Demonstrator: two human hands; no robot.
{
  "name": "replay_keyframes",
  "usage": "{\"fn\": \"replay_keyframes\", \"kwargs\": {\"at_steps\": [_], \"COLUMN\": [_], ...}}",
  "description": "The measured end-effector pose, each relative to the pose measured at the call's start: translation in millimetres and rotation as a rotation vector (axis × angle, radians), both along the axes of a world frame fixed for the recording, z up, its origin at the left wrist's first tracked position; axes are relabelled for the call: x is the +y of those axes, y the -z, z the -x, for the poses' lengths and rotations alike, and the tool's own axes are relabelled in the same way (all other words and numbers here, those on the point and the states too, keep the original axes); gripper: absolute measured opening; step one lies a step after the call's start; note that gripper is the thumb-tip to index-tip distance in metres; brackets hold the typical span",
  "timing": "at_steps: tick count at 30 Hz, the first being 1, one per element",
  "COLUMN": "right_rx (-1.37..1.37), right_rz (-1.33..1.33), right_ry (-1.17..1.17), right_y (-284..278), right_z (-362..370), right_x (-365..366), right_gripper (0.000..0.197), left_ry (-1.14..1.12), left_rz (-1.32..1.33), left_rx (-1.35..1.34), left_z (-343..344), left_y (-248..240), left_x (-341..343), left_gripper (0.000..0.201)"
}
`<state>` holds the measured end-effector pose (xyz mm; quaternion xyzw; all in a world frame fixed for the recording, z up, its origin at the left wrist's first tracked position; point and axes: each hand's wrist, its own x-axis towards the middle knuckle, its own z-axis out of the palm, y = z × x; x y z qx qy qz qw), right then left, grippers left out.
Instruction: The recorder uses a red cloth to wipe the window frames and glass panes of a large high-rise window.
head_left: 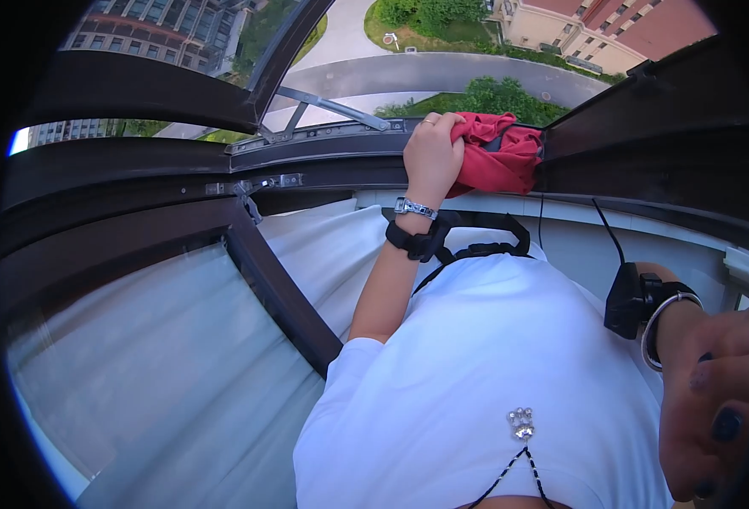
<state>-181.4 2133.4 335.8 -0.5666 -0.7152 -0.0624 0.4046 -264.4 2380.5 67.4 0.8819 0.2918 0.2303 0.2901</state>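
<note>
My left hand is closed on a bunched red cloth, its fingers pressed over the cloth's left side. The cloth lies crumpled on the dark bottom rail of the window frame, beside the opening. A thin ring, a silver watch and a black strap are on this hand and wrist. At the lower right, close to the camera, my right hand is raised with its fingers curled in. Nothing shows between those fingers. A silver bangle and a black strapped device sit on the right wrist.
A metal stay arm joins the tilted-out sash to the frame. On the left, a dark-framed pane stands in front of a pale curtain. Outside, far below, are a road, bushes and buildings. A black cable hangs near my right wrist.
</note>
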Motion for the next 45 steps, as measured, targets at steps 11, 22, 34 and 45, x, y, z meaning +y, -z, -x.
{"fn": "replay_keyframes", "kwargs": {"at_steps": [11,22,34,45], "right_rx": [0.218,0.417,0.294,0.083], "right_rz": [-0.407,0.032,0.22,0.289], "right_ry": [-0.303,0.075,-0.044,-0.244], "right_y": [32.0,206.2,214.9,205.4], "right_z": [6.5,6.7,54.3,129.8], "right_x": [56.2,131.2,240.8,412.3], "right_gripper": [0.02,0.082,0.054,0.049], "left_ry": [0.036,0.228,-0.945,-1.021], "left_rz": [0.054,0.609,-0.208,-0.209], "left_rx": [-0.129,-0.496,0.089,-0.005], "left_z": [-5.5,29.0,88.3,93.6], "left_y": [-13.6,-112.5,19.0,33.8], "left_x": [-5.2,-15.2,95.9,95.4], "left_gripper": [0.023,0.042,0.052,0.079]}}
